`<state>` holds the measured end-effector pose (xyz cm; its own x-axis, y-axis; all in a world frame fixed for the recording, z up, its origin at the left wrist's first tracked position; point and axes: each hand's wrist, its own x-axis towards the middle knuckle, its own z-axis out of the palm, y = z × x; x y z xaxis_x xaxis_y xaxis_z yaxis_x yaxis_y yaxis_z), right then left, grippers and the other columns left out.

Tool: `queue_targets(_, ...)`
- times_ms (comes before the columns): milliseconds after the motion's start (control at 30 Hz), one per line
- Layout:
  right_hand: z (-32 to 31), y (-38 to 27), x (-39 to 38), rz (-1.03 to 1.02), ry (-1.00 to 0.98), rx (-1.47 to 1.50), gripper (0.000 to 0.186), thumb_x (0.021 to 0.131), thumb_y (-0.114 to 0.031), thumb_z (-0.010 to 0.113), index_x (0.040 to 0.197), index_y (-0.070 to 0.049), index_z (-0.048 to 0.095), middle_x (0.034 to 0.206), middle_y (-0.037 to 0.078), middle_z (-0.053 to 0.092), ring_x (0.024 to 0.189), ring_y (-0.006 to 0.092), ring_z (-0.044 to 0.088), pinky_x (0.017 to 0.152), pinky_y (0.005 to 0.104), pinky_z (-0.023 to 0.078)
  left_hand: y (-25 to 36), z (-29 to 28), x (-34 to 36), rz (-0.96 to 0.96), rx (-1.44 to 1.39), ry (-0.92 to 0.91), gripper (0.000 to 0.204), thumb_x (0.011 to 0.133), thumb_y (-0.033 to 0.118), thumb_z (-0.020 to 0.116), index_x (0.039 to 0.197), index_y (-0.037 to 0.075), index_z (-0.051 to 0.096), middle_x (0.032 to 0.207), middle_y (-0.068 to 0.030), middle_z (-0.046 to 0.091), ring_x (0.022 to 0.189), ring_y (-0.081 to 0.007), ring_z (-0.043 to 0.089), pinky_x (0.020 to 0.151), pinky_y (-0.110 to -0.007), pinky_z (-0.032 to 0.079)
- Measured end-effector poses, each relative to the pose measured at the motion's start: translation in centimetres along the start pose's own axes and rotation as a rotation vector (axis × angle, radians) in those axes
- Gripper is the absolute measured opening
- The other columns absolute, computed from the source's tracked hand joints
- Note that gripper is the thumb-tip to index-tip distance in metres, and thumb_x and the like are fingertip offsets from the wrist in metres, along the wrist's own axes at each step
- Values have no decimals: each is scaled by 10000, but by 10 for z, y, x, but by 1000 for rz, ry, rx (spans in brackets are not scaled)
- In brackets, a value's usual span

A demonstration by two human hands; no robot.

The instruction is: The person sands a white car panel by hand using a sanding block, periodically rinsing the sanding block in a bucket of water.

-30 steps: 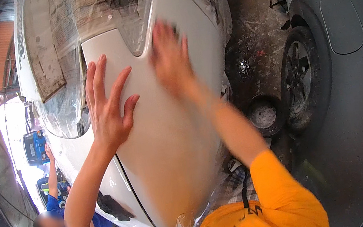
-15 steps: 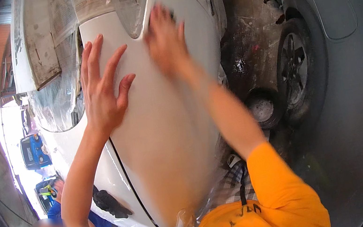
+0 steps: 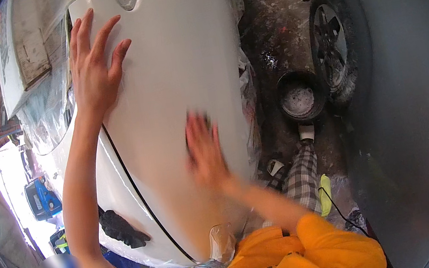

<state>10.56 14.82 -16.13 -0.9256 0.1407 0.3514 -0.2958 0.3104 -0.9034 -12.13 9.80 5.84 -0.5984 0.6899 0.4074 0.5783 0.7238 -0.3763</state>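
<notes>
White car panel [image 3: 171, 73], both hands flat, bucket [image 3: 299, 97] beside

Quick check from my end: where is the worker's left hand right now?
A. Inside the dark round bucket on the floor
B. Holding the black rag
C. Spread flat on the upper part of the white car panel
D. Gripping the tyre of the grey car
C. The left hand lies with fingers spread on the white car panel, up near its top, while the blurred right hand presses lower on the same panel.

both hands [image 3: 96, 77] [image 3: 204, 149] lie on the car panel [image 3: 171, 73]; a bucket [image 3: 300, 97] sits right of it.
</notes>
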Motion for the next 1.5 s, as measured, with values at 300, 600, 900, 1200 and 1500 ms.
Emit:
queue_targets(300,8,18,-33,193,75,35,871,895,-184,599,1599,-12,118,1671,217,86,1539,410,110,1167,689,40,-16,15,-4,51,-22,97,458,969,518,588,1373,301,596,1571,-113,392,1477,-365,301,1191,-494,297)
queue_targets(600,-49,116,107,282,128,-34,654,1046,-301,408,1582,-8,173,1665,180,152,1531,371,158,1192,644,73,-1,25,11,72,-82,169,550,964,625,510,1424,326,547,1592,-151,346,1491,-382,265,1193,-561,258)
queue_targets(900,28,-39,-151,318,-32,181,799,952,-273,514,1607,-37,122,1681,196,54,1543,426,31,1160,696,-11,-50,14,-16,-198,-228,236,694,985,625,469,1518,182,431,1571,-188,372,1464,-376,321,1197,-495,244)
queue_targets(1200,-28,-9,162,-9,176,-21,652,1020,-298,459,1557,8,250,1646,202,205,1512,398,202,1186,664,76,-54,17,5,-250,-810,42,497,1090,422,387,1480,126,478,1422,-158,555,1353,-242,484,1151,-336,327)
queue_targets(1500,6,-60,22,-202,2,-33,772,963,-363,514,1574,5,221,1657,213,170,1528,429,148,1172,690,77,-49,-3,-17,-301,-525,97,457,1077,300,428,1523,202,429,1469,-183,525,1364,-352,499,1097,-378,397)
